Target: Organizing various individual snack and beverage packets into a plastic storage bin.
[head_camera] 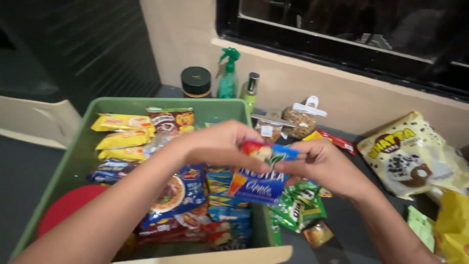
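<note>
Green bin [73, 156] is packed nearly full: yellow noodle packs [124, 138] at the back left, blue noodle pack [178, 193] in the middle, blue sachets [222, 195] stacked on edge along the right wall. Little slack is left, so anything pushed in could buckle the rows or ride up over the rim.

Yellow cookie bag [415, 156] is lying flat at far right, well apart from the hands; no risk seen there.

Green sachets [298, 205] are piled loose just outside the bin's right wall, directly under the held packet. If it is dropped, it would likely land among them and get mixed in (or slide off the dark surface).

Blue drink sachet [259, 183] is held in the air over the bin's right rim, pinched at its top edge only, body hanging free. Left hand [220, 144] is closed on the top left corner, right hand [322, 164] closed on the top right. With both grips on one thin edge, a pull apart could tear the top open; a slack pinch could let it slip.
</note>
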